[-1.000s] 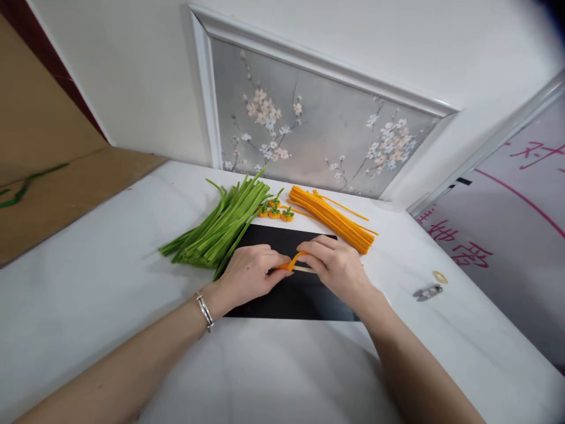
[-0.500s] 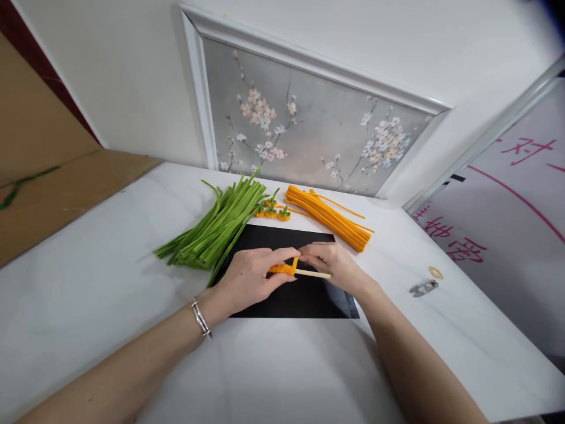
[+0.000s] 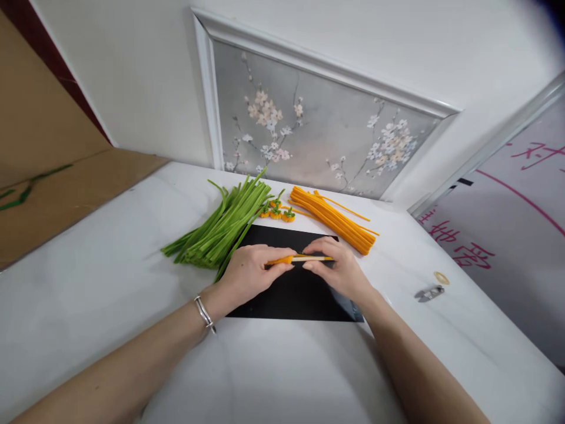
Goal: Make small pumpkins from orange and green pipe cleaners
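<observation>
A white wall with a framed floral panel [image 3: 326, 118] stands behind a pale, marbled tabletop [image 3: 79, 282]; brown cardboard [image 3: 110, 182] lies at the far left, and a whiteboard [image 3: 507, 235] with red handwriting leans at the right. On the tabletop a black sheet [image 3: 291, 300] lies flat, with both of the person's hands above it. The left hand [image 3: 249, 268] has its thumb and fingers closed around an orange coil [image 3: 279, 260], which is wound about the left part of a pale stick [image 3: 309, 258]. The stick points out sideways towards the right hand [image 3: 346, 268], whose thumb and fingers curve on either side of its far end, where some orange strand shows; whether they grip it cannot be told. A silver bracelet [image 3: 204, 312] circles the left wrist. Beyond the left hand rests a loose bundle of green stems [image 3: 225, 227]; an orange bundle [image 3: 335, 221] lies beyond the right hand. Between the two bundles sit several small orange pieces with green tops [image 3: 276, 214]. Well to the right, metal snips [image 3: 429, 293] lie just beside a yellowish ring [image 3: 441, 277].
</observation>
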Tool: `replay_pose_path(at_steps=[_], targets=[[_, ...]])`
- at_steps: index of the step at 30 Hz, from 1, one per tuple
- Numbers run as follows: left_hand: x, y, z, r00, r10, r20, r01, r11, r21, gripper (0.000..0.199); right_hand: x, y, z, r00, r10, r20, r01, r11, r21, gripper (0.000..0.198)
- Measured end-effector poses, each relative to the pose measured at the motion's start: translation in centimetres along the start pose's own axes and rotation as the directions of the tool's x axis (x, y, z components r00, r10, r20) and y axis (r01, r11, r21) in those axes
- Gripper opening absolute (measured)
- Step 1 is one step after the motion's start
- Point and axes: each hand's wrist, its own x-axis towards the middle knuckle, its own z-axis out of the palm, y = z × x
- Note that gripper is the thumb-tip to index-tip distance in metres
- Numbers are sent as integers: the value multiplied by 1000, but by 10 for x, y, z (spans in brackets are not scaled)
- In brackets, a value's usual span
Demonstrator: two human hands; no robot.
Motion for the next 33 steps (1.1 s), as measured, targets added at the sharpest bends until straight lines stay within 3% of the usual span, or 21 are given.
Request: replay_pose_path(at_steps=[4, 7, 10, 11, 13, 15, 18, 21, 25, 33], targets=[[1, 3, -2, 1000, -17, 5, 17, 1000, -13, 19, 0, -8, 3, 999, -20, -40, 19, 999, -43, 14], [1, 6, -2, 1000, -29, 7, 29, 997, -69, 20, -1, -5, 8, 997, 39, -67, -34, 996, 81, 13], [1, 5, -1, 998, -59, 9, 60, 988, -145, 21, -4, 3, 12, 986, 166, 5, -163, 957, 242, 55], [1, 4, -1, 997, -73, 5, 73, 984, -165, 21, -5, 5, 13, 980, 186, 70, -197, 950, 242, 59], [1, 1, -1, 994, -111, -15, 107, 979, -174, 21, -6, 5, 15, 964, 174, 203, -205, 968, 145, 37], [2, -3, -2, 987, -159, -38, 153, 980, -131, 23, -6, -2, 16, 953, 133, 272, -138, 990, -2, 12], [2, -6, -4, 980, -195, -51, 194, 981, -11, 25, -5, -18, 17, 951, 95, 294, -36, 979, -199, 17], [3, -7, -5, 988, -148, -43, 152, 981, 124, 25, -6, -32, 16, 952, 71, 299, 37, 940, -340, 17], [3, -5, -5, 994, -104, -15, 105, 965, 240, 24, -7, -41, 14, 961, 14, 277, 109, 899, -425, 18], [3, -1, -6, 998, -49, 50, 31, 950, 312, 21, -2, -40, 9, 987, -104, 125, 154, 843, -515, 25]])
